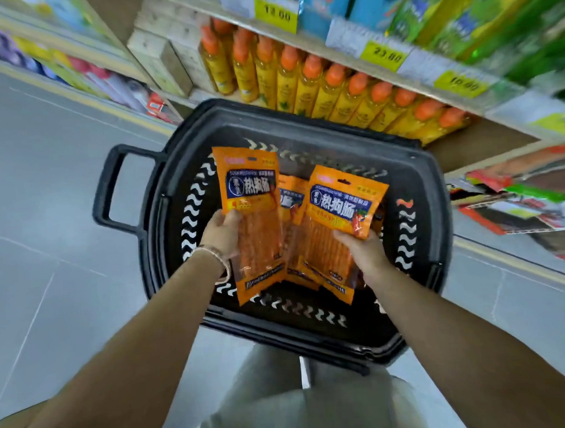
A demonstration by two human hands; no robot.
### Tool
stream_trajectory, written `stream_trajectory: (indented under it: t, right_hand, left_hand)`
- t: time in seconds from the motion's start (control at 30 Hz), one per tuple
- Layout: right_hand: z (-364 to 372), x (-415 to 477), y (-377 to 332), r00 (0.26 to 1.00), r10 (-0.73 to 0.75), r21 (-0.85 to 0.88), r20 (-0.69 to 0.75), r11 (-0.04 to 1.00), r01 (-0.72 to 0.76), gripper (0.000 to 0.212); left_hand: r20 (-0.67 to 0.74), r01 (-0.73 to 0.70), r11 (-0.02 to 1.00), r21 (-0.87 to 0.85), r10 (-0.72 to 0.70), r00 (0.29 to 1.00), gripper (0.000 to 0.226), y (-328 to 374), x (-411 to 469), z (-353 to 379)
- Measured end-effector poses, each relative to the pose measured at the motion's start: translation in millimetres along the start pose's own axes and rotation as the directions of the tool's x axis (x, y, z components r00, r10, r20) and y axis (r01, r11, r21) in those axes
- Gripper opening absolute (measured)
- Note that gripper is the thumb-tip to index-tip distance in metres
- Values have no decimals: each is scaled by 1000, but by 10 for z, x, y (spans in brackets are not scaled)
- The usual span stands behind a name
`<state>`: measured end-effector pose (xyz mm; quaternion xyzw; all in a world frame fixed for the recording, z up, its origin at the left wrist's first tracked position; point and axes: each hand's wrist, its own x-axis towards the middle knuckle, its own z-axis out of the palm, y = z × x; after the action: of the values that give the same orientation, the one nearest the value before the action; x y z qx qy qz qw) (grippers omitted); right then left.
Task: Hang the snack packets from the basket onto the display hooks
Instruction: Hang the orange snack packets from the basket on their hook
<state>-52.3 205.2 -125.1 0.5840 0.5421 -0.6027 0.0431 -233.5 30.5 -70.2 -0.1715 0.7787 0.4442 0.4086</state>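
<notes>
A black plastic basket [411,177] stands on the floor below me. My left hand [222,232] grips an orange snack packet [250,189] by its left edge and holds it above the basket. My right hand [365,249] grips a second orange packet [342,211] at its lower right side, also over the basket. Between the two, a third orange packet [292,197] shows partly, lying lower in the basket. No display hooks are visible.
Shelves run along the back with a row of yellow bottles with orange caps [305,81] and yellow price tags [277,15]. Packaged goods [514,193] lie on a low shelf at the right. Grey tiled floor [51,222] spreads to the left. The basket's handle [113,187] sticks out leftward.
</notes>
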Motion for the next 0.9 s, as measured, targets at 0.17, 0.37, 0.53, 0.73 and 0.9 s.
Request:
stream_trajectory:
  t: [0.17, 0.37, 0.53, 0.73, 0.9]
  right_hand:
    - [-323, -559, -107, 973, -208, -255, -101, 951, 177, 30]
    - [-979, -1096, -161, 849, -485, -273, -209, 863, 425, 36]
    - [-1848, -1530, -338, 725, -570, -55, -385, 799, 599, 29]
    - [-3201, -2046, -589, 520, -666, -80, -535, 653, 753, 20]
    - [-4210, -2428, -899, 366, -711, -87, -600, 513, 854, 16]
  left_hand:
    - [92, -129, 992, -6, 129, 987, 16, 187, -631, 18]
    - [78, -341, 940, -18, 342, 937, 17, 412, -1380, 342]
    - [109, -584, 812, 21, 579, 808, 10, 640, -2094, 937]
    - [106, -761, 647, -53, 761, 640, 52, 965, -3022, 1829]
    - [129, -861, 495, -119, 867, 481, 29, 1394, -3680, 2387]
